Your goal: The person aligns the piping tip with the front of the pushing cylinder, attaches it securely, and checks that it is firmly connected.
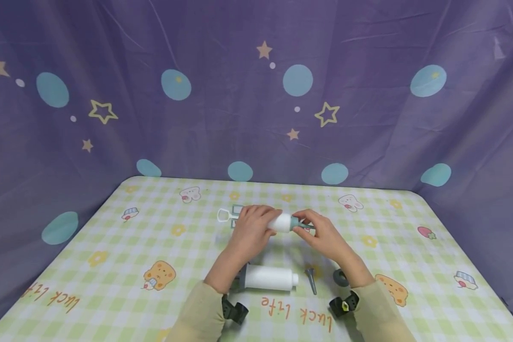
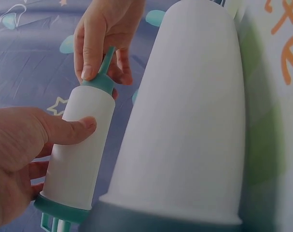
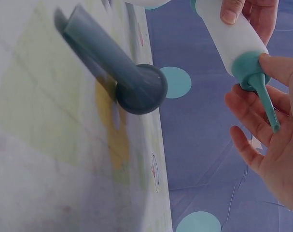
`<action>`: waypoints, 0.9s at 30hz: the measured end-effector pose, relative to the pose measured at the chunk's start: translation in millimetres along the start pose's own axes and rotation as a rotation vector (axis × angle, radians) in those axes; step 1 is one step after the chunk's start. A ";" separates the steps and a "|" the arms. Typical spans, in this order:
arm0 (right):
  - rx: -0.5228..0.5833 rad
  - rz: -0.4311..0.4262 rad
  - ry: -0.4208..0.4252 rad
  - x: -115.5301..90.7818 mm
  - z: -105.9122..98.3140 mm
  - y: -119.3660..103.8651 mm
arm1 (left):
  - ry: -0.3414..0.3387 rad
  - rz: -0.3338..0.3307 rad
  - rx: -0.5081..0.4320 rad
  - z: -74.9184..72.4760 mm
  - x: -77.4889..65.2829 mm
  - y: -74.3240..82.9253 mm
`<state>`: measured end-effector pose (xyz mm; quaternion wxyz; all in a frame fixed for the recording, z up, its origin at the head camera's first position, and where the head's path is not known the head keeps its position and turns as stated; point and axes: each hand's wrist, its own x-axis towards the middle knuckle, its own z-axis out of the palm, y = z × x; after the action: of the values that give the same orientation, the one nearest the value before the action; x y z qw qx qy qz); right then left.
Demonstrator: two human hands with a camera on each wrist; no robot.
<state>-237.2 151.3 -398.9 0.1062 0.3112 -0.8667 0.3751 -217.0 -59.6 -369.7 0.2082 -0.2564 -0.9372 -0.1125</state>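
Note:
My left hand [image 1: 251,229] grips the white barrel [image 1: 283,222] of a large plunger syringe. A white pull ring [image 1: 223,215] and teal finger grips stick out at its left end. Fingers and thumb of my right hand [image 1: 322,236] pinch the base of the slim teal nozzle [image 2: 106,63] at the other end. That nozzle is seated against the barrel, and its narrow tip points away from it in the right wrist view. The syringe is held lengthwise from left to right, close over the tablecloth.
Nearer the body lies a second white syringe [image 1: 269,278] with a grey end, partly behind the left forearm. To its right are a grey nozzle [image 1: 311,280] and a dark ring [image 1: 340,277], close by the right forearm. Behind the checked table [image 1: 145,228] hangs a purple curtain [image 1: 222,133].

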 end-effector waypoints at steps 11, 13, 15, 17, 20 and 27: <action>0.021 -0.033 0.038 0.6 1.0 0.9 | -0.003 -0.003 0.001 -1.6 -0.4 -0.7; 0.016 -0.043 0.045 0.7 1.1 1.0 | 0.002 -0.001 -0.005 -1.3 -0.5 -0.7; 0.016 -0.045 0.048 0.8 1.2 1.0 | 0.006 0.000 -0.007 -0.7 -0.7 -0.8; 0.015 -0.053 0.050 0.8 1.4 0.6 | 0.011 0.002 -0.005 -0.2 -0.8 -0.8; 0.013 -0.058 0.049 0.5 1.5 -0.3 | 0.019 0.005 0.002 0.3 -0.5 -0.7; -0.010 -0.001 0.020 0.0 0.7 -2.3 | 0.055 0.024 0.017 -0.4 -0.2 0.1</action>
<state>-235.7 149.6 -398.0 0.1164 0.3075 -0.8672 0.3739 -216.7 -59.8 -369.5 0.2373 -0.2628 -0.9289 -0.1090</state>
